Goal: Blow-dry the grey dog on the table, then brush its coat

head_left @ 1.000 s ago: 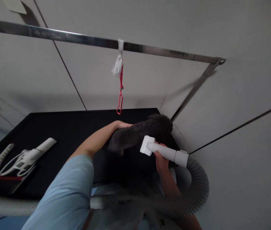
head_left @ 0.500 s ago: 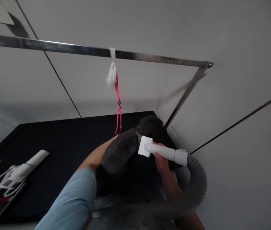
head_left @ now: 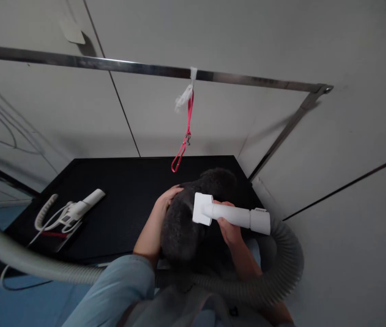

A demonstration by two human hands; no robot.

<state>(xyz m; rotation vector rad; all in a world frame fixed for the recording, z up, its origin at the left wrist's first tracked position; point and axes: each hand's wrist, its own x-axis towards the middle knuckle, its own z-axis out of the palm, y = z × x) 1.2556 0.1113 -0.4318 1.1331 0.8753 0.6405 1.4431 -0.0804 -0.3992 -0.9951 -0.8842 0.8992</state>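
Note:
A dark grey furry animal (head_left: 186, 222) stands on the near right part of a black table (head_left: 127, 181). My left hand (head_left: 167, 200) rests on its fur at the left side, fingers curved against it. My right hand (head_left: 228, 229) is wrapped round a white dryer nozzle (head_left: 230, 214), whose flat square head presses against the fur. A grey ribbed hose (head_left: 281, 268) runs from the nozzle round to the right and back under my arms to the left.
A steel bar (head_left: 145, 69) crosses overhead with a pink loop leash (head_left: 184, 141) hanging from a white tie. A white hand-held tool (head_left: 72, 211) with a coiled cord lies on the table's left. Grey wall panels stand behind and to the right. Blue floor shows at lower left.
The view has swung left, so the table and bar sit further right. My left hand has slid from under the fur onto the animal's left side. The nozzle stays against the fur.

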